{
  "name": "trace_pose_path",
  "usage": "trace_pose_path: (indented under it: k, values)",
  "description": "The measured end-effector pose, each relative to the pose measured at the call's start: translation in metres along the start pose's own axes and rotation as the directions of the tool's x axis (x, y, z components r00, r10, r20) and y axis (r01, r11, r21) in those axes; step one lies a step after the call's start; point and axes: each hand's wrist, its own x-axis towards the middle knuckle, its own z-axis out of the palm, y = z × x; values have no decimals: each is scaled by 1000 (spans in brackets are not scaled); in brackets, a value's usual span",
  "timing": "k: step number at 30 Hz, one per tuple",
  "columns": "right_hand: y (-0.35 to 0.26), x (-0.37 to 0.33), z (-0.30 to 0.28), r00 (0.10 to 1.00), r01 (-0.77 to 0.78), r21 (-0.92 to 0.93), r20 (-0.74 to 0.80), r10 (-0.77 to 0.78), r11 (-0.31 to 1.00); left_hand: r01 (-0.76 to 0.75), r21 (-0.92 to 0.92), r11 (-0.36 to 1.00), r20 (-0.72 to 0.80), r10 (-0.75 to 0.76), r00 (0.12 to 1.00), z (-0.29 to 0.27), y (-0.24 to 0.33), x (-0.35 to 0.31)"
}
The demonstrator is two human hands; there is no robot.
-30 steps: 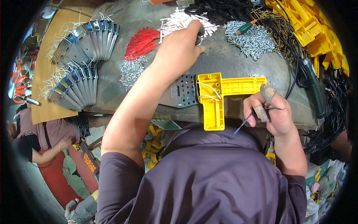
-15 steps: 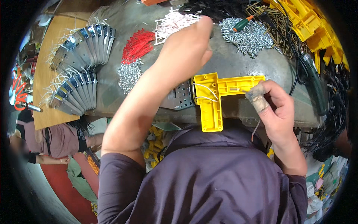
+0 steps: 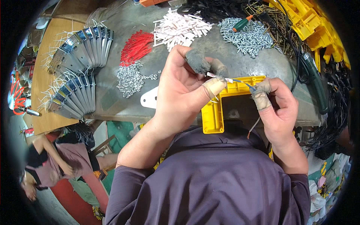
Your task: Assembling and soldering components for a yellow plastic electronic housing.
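My left hand (image 3: 183,88), with wrapped fingertips, pinches a small white tube (image 3: 210,75) above the yellow plastic housing half (image 3: 213,120). Close by, my right hand (image 3: 279,107) has its taped thumb and forefinger closed on a thin wire. A bluish stretch of this wire (image 3: 243,83) runs toward the white tube; whether it enters the tube I cannot tell. The wire's grey tail hangs below my right hand. The angular housing lies open side up at the table's front edge, partly covered by my left hand. A pale metal plate (image 3: 150,98) sticks out left of that hand.
White tubes (image 3: 182,26), red pieces (image 3: 137,47), silver nuts (image 3: 129,80) and screws (image 3: 245,39) lie in piles. A green-orange screwdriver (image 3: 243,23) rests on the screws. Metal blades (image 3: 80,48) fan out at left; a corded tool (image 3: 315,84) and yellow housings (image 3: 311,22) are at right.
My left hand has come back from the white tube pile toward my right hand and now shows a white tube in its fingers. At lower left, another person has shifted.
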Motion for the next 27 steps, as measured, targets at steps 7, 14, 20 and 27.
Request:
trace_pose_path:
  k: [7,14,20,27]
  values:
    - [-1,-2,0,999,27,-103,43,-23,994,-55,52,997,12,54,998,5,3,-3]
    - [1,2,-3,979,162,-290,169,-116,943,-367,714,596,317,192,929,-5,4,-14]
    - [-8,3,8,964,-82,-162,237,120,983,-299,651,698,287,139,948,-2,10,-9]
    - [-16,13,19,943,17,-356,317,104,934,-597,732,329,476,382,792,-3,8,-19]
